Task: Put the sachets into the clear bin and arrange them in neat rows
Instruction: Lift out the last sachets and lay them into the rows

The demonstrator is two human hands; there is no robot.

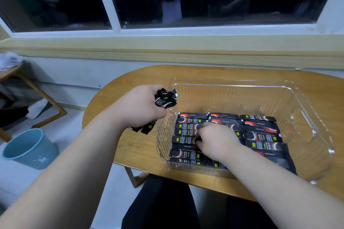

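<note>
Left hand [137,107] grips sachets [166,100]; right hand [216,140] pinches glossy sachet [184,140] in ribbed bin [242,98].

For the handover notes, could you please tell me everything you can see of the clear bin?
The clear bin is a see-through, plastic-looking rectangular tub with ribbed walls, a flared rim and no lid. It stands upright on the wooden table, near its front edge. Black sachets lie flat in neat rows over the near part of its floor; the far part is bare. The right hand reaches inside, fingers curled on the sachets. The left hand holds a bundle just outside its left wall.
</note>
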